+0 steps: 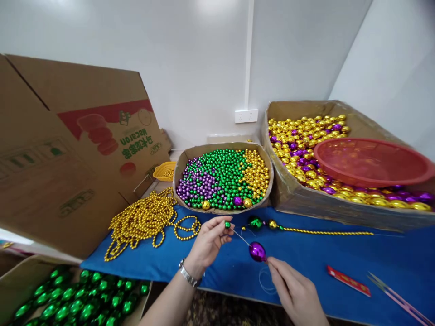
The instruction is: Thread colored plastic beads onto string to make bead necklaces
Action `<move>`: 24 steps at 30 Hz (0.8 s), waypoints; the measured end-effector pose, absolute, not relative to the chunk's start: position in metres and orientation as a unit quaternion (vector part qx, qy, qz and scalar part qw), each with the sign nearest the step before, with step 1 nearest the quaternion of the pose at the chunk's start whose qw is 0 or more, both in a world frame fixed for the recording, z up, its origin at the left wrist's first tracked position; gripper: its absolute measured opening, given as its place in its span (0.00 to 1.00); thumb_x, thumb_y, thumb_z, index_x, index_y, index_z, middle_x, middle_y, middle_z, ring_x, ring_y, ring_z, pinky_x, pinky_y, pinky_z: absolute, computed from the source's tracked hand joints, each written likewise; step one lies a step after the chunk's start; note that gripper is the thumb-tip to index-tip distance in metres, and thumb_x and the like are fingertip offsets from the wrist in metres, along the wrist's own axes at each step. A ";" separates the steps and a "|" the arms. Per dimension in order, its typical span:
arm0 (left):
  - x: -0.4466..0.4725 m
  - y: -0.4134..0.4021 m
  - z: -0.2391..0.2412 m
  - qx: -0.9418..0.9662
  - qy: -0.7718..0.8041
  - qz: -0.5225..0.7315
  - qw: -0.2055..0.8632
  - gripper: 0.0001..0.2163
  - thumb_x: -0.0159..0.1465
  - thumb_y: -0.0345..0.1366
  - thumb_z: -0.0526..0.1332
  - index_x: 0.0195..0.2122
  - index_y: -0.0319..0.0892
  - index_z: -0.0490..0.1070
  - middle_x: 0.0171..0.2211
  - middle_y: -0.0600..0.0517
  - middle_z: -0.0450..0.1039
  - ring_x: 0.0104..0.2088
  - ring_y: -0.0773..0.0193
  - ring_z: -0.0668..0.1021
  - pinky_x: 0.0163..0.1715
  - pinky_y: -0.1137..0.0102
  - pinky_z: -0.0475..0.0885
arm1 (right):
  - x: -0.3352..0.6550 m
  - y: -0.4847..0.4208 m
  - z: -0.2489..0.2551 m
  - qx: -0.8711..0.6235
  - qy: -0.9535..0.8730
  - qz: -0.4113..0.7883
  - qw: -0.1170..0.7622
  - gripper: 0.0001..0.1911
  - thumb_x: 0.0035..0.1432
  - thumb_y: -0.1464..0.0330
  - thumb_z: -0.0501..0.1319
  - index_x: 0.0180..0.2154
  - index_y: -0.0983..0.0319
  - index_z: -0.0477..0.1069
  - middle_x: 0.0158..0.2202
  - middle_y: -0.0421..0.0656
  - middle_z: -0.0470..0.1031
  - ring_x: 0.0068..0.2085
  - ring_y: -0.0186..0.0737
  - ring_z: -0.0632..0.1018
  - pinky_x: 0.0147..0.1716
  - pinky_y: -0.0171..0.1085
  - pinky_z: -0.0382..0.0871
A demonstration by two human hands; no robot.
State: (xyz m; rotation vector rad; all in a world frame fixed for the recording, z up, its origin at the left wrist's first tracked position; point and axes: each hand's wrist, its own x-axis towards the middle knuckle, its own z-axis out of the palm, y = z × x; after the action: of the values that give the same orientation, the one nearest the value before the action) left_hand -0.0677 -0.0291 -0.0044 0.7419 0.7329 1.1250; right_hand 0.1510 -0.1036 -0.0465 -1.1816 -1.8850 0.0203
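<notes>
My left hand (215, 239), with a metal watch on the wrist, pinches a small green bead (227, 224) between thumb and fingers. From that bead a thin, straight needle-like shaft (242, 237) runs down to a large purple bead (257, 251). My right hand (292, 285) is closed at the purple bead's lower right end; what lies inside the fingertips is hidden. A loop of clear thread (267, 280) hangs below. Just beyond my hands, a string has a large green bead (254, 222), a gold bead (273, 224) and a twisted gold strand (326, 231).
An oval cardboard box (176, 174) holds small green, purple and gold beads. Gold bead strands (142, 222) lie left on the blue cloth (238, 280). A large box (282, 199) with a red basin (374, 160) stands right. Tweezers (397, 296) and a red packet (349, 280) lie front right.
</notes>
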 end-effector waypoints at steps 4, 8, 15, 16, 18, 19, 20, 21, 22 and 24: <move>-0.067 -0.033 -0.002 0.337 0.335 0.515 0.714 0.13 0.57 0.35 0.66 0.43 0.37 0.76 0.35 0.45 0.75 0.34 0.65 0.76 0.32 0.72 0.71 | 0.152 -0.105 -0.048 -0.475 -0.763 -0.011 0.437 0.13 0.64 0.68 0.50 0.40 0.62 0.73 0.34 0.44 0.80 0.33 0.39 0.81 0.33 0.34 0.76; -0.067 -0.035 -0.001 0.357 0.335 0.517 0.703 0.13 0.57 0.35 0.66 0.44 0.38 0.76 0.36 0.45 0.75 0.35 0.64 0.75 0.33 0.72 0.71 | 0.154 -0.107 -0.048 -0.477 -0.766 -0.020 0.431 0.13 0.64 0.68 0.51 0.40 0.62 0.74 0.35 0.44 0.80 0.34 0.40 0.81 0.34 0.34 0.76; -0.069 -0.038 0.000 0.417 0.352 0.515 0.661 0.14 0.58 0.37 0.65 0.45 0.41 0.76 0.37 0.45 0.75 0.37 0.62 0.74 0.33 0.71 0.71 | 0.155 -0.106 -0.048 -0.467 -0.780 -0.051 0.413 0.13 0.65 0.69 0.50 0.40 0.62 0.73 0.34 0.44 0.80 0.33 0.39 0.81 0.33 0.34 0.75; -0.070 -0.038 0.000 0.431 0.355 0.514 0.651 0.14 0.58 0.37 0.64 0.45 0.41 0.76 0.37 0.45 0.74 0.37 0.62 0.74 0.33 0.71 0.71 | 0.155 -0.107 -0.048 -0.468 -0.781 -0.052 0.411 0.13 0.65 0.69 0.49 0.40 0.62 0.73 0.34 0.44 0.80 0.33 0.39 0.81 0.33 0.34 0.75; -0.072 -0.037 0.000 0.460 0.361 0.511 0.629 0.13 0.59 0.38 0.63 0.45 0.42 0.76 0.37 0.46 0.74 0.37 0.61 0.74 0.33 0.71 0.72 | 0.155 -0.107 -0.047 -0.470 -0.782 -0.052 0.406 0.14 0.65 0.69 0.49 0.41 0.62 0.73 0.34 0.43 0.80 0.33 0.39 0.81 0.33 0.34 0.75; -0.072 -0.037 0.000 0.474 0.364 0.510 0.619 0.14 0.60 0.38 0.63 0.45 0.42 0.76 0.37 0.46 0.73 0.37 0.61 0.74 0.33 0.71 0.72 | 0.156 -0.107 -0.047 -0.471 -0.782 -0.053 0.405 0.14 0.65 0.69 0.49 0.41 0.62 0.73 0.34 0.43 0.80 0.33 0.39 0.81 0.33 0.34 0.75; -0.073 -0.037 0.001 0.490 0.367 0.508 0.606 0.13 0.60 0.39 0.62 0.46 0.43 0.76 0.37 0.46 0.73 0.37 0.62 0.73 0.33 0.70 0.72 | 0.156 -0.108 -0.047 -0.471 -0.783 -0.055 0.401 0.14 0.65 0.69 0.49 0.41 0.62 0.73 0.34 0.43 0.80 0.33 0.39 0.81 0.34 0.34 0.75; -0.074 -0.037 0.002 0.508 0.372 0.504 0.591 0.13 0.60 0.39 0.62 0.46 0.43 0.76 0.38 0.47 0.72 0.37 0.62 0.73 0.33 0.70 0.72 | 0.157 -0.108 -0.047 -0.471 -0.785 -0.061 0.398 0.14 0.65 0.69 0.49 0.41 0.62 0.73 0.34 0.43 0.80 0.33 0.39 0.81 0.34 0.34 0.75; -0.075 -0.037 0.003 0.527 0.378 0.498 0.575 0.13 0.61 0.39 0.61 0.46 0.44 0.76 0.38 0.47 0.71 0.36 0.63 0.73 0.33 0.71 0.72 | 0.157 -0.108 -0.048 -0.473 -0.785 -0.069 0.395 0.15 0.65 0.69 0.49 0.42 0.62 0.73 0.34 0.43 0.80 0.33 0.39 0.81 0.34 0.35 0.75; -0.075 -0.038 0.005 0.567 0.394 0.480 0.541 0.13 0.61 0.40 0.60 0.46 0.45 0.75 0.39 0.48 0.70 0.36 0.64 0.72 0.34 0.71 0.71 | 0.157 -0.108 -0.049 -0.477 -0.786 -0.088 0.384 0.15 0.65 0.68 0.48 0.41 0.62 0.73 0.33 0.43 0.80 0.32 0.40 0.81 0.33 0.36 0.75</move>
State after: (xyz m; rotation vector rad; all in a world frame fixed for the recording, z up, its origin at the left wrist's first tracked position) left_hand -0.0753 -0.0376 0.0054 1.3478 0.9365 1.1411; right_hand 0.1567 -0.1083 -0.0485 -1.2163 -2.0022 -0.2247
